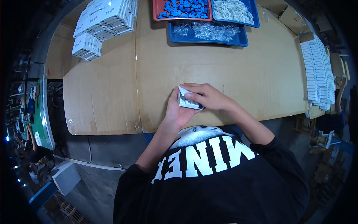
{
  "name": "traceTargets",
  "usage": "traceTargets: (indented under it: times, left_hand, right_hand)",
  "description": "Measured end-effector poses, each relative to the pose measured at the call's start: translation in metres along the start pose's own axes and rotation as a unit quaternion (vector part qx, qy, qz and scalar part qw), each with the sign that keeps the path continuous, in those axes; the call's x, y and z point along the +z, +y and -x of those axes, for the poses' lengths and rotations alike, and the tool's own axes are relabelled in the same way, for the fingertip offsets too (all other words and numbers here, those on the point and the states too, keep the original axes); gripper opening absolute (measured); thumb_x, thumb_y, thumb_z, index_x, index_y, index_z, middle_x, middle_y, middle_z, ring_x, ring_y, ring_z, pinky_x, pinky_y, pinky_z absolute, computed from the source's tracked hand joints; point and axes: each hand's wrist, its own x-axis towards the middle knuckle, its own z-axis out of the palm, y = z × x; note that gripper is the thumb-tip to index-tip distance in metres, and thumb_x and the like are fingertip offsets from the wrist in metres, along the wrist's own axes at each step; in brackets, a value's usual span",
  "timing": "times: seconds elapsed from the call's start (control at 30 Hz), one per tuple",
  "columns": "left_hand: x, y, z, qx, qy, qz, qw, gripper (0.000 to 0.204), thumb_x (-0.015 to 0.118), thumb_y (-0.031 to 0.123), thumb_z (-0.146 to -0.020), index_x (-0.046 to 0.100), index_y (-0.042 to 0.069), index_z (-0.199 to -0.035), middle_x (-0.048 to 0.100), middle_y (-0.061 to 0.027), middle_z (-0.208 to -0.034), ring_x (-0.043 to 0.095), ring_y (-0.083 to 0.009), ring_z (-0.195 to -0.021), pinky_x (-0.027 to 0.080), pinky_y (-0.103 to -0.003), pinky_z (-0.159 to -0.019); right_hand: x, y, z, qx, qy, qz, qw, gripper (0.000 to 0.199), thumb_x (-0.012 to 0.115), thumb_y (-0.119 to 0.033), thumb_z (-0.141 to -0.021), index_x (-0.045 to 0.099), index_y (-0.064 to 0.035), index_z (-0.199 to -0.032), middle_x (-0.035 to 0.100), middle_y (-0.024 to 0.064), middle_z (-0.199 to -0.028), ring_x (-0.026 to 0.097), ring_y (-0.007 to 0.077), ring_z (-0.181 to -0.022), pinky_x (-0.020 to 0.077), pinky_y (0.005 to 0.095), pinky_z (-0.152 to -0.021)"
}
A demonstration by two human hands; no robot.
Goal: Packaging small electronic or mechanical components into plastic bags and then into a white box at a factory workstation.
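Note:
Near the table's front edge, a small white box sits between my two hands, with dark contents showing along its side facing me. My left hand is wrapped round it from the left and below. Fingers of my right hand lie over its top and right side, the thumb pressed to the dark part. What exactly the box holds is too small and covered to tell.
On the cardboard-covered table, stacked white boxes stand far left. A red tray of blue parts, a blue tray of white pieces and another blue tray of clear bags lie at the back. More white boxes line the right.

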Motion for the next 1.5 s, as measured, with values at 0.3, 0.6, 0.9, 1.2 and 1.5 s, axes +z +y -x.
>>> traceTargets:
  times: [0.3, 0.6, 0.9, 1.2, 1.5]
  left_hand:
    - [0.021, -0.002, 0.022, 0.035, -0.01, -0.028, 0.999, 0.057, 0.025, 0.054, -0.112, 0.047, 0.011, -0.143, 0.058, -0.0111, -0.132, 0.06, -0.0255, -0.123, 0.05, -0.048, -0.105]
    - [0.03, -0.003, 0.026, 0.082, -0.002, -0.053, 0.995, 0.059, 0.025, 0.054, -0.113, 0.045, 0.008, -0.144, 0.057, -0.0121, -0.134, 0.059, -0.0251, -0.127, 0.052, -0.045, -0.105]
    - [0.038, -0.002, 0.031, 0.113, 0.013, -0.083, 0.99, 0.063, 0.026, 0.058, -0.111, 0.043, 0.008, -0.147, 0.057, -0.0126, -0.135, 0.061, -0.0238, -0.126, 0.053, -0.043, -0.104]
    - [0.049, -0.005, 0.036, 0.142, 0.021, -0.124, 0.982, 0.065, 0.026, 0.059, -0.111, 0.043, 0.007, -0.146, 0.058, -0.0141, -0.134, 0.062, -0.0245, -0.125, 0.056, -0.041, -0.102]
    - [0.033, -0.012, 0.05, 0.155, -0.039, -0.219, 0.962, 0.053, 0.046, 0.041, -0.111, 0.042, 0.002, -0.146, 0.06, -0.0123, -0.134, 0.064, -0.019, -0.12, 0.053, -0.034, -0.101]
  right_hand:
    - [0.008, -0.012, 0.027, -0.176, 0.081, 0.207, 0.959, 0.065, 0.068, -0.039, -0.099, 0.051, -0.0053, -0.152, 0.051, 0.0219, -0.154, 0.049, 0.0398, -0.142, 0.0409, 0.046, -0.117]
    - [0.005, -0.008, 0.023, -0.243, 0.077, 0.237, 0.938, 0.073, 0.073, -0.042, -0.092, 0.052, -0.0075, -0.153, 0.047, 0.0205, -0.158, 0.049, 0.042, -0.142, 0.0414, 0.0494, -0.116]
    - [0.002, -0.014, 0.015, -0.293, 0.067, 0.247, 0.921, 0.079, 0.071, -0.047, -0.091, 0.05, -0.0038, -0.153, 0.046, 0.021, -0.158, 0.045, 0.0429, -0.144, 0.0362, 0.0536, -0.119]
    - [-0.004, -0.013, 0.015, -0.328, 0.064, 0.238, 0.912, 0.081, 0.075, -0.045, -0.089, 0.05, -0.0009, -0.151, 0.046, 0.0234, -0.157, 0.046, 0.0442, -0.142, 0.0377, 0.0535, -0.117]
    - [-0.009, -0.034, 0.031, -0.361, 0.062, 0.242, 0.899, 0.08, 0.075, -0.05, -0.088, 0.053, -0.0039, -0.15, 0.041, 0.0194, -0.163, 0.037, 0.0426, -0.151, 0.0305, 0.0587, -0.121]
